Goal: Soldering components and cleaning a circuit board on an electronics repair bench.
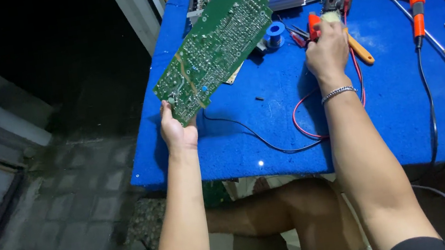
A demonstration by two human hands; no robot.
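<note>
Two hands: left hand clamped on green circuit board, right hand gripping brush over blue table.

Both bare forearms reach forward, the two hands raised well apart.

The left hand is turned thumb-up at the end of a straight, slightly inward-slanting forearm, its grip pinched shut with the thumb on the near side and the fingers hidden behind. The right hand is farther forward and higher, back of the hand toward the camera, fingers curled closed in a fist-like grip, a silver bracelet around the wrist.
</note>
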